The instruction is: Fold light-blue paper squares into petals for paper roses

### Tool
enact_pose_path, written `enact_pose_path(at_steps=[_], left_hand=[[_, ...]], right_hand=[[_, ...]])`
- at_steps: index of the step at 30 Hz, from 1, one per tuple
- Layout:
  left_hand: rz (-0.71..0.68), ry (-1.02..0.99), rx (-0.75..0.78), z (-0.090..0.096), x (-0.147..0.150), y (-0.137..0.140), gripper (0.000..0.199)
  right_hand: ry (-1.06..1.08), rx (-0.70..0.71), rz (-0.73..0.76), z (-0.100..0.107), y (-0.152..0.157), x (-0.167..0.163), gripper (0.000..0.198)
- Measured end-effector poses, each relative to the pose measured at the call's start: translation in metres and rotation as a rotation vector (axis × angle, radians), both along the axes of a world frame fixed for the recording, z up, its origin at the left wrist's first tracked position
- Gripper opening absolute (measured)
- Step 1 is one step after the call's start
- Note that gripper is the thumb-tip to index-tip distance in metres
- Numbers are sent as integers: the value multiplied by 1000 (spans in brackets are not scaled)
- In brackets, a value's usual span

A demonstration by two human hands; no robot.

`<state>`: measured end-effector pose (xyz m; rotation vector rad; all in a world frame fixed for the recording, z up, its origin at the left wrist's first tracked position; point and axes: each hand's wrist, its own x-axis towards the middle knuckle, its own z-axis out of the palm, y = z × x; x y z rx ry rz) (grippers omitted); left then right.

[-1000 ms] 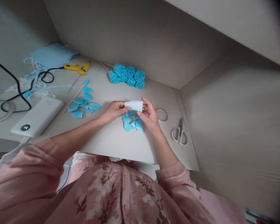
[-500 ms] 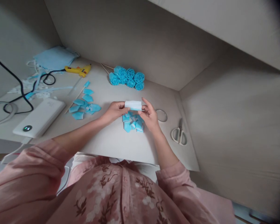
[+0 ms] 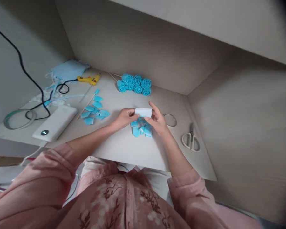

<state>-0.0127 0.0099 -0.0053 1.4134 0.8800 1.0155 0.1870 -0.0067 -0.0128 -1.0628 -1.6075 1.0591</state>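
Observation:
Between my two hands is a small folded strip of white and blue mask fabric (image 3: 143, 112), its white side showing. My left hand (image 3: 126, 118) pinches the strip's left end between thumb and fingers. At the right end, my right hand (image 3: 158, 120) grips it with the thumb below and the index finger raised. Just beneath lies a pile of cut blue fabric pieces (image 3: 140, 129), partly hidden by the hands. Farther left, several blue petal-shaped pieces (image 3: 92, 112) lie beside a thin stick (image 3: 85, 105) with a small blue bud at its tip.
Blue fabric roses (image 3: 137, 85) on sticks lie at the back. A yellow glue gun (image 3: 89, 79) rests before stacked masks (image 3: 70, 69). On the left are a white power bank (image 3: 57, 122) and a black cable (image 3: 21, 63). Scissors (image 3: 191, 140) and a ring-shaped band (image 3: 170, 120) lie right.
The view has shifted, so the table appears farther right and slightly lower. Both hands still hold the fabric strip, which now shows more of its white face and less blue.

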Motion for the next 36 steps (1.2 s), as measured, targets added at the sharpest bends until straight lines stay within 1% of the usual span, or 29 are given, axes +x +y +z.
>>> enact_pose_path(at_steps=[3,6,10,12,15,19,21,23,24,26,27,28,29,31,32,33,34,35,36], left_hand=[[7,46,38,-2,1,0,25],[45,24,58,-2,-1,2,18],[138,-27,27,1,-6,10,36],[169,-37,4,2,-8,13,39],[181,-47,-7,1,-9,16,38],[191,-42,7,-7,-6,18,32],[197,-22,25,-12,-5,19,30],[210,42,93,-11,-7,21,30],[216,109,154,-7,-10,22,31],[236,334,320,12,-22,27,33],[249,516,404,26,-33,31,32],[303,710,460,41,-45,36,31],[351,896,485,56,-60,41,31],[392,1233,432,82,-92,54,35],[421,1373,361,90,-108,59,39],[400,1497,269,94,-122,63,41],[352,1603,177,93,-134,66,40],[338,1649,111,89,-144,67,39],[321,1671,82,82,-152,67,38]], right_hand=[[-81,39,-64,-1,2,2,77],[-64,101,-147,0,5,5,74],[-29,143,-229,0,13,12,77],[-45,141,-240,-2,16,16,76],[-69,133,-239,-6,18,17,73],[-80,122,-231,-7,18,15,73],[-86,118,-235,-6,17,15,74],[-93,109,-238,-6,17,15,75],[-93,104,-240,-5,17,16,75],[-88,99,-249,-6,18,17,73],[-85,100,-256,-6,18,17,71],[-84,102,-263,-7,18,17,70],[-84,107,-269,-7,18,17,68],[-93,119,-279,-6,17,17,66],[-102,125,-284,-6,17,16,65],[-111,132,-290,-5,16,16,63],[-119,139,-295,-3,15,15,62],[-124,145,-300,-3,15,15,61],[-128,149,-305,-2,15,14,60]])
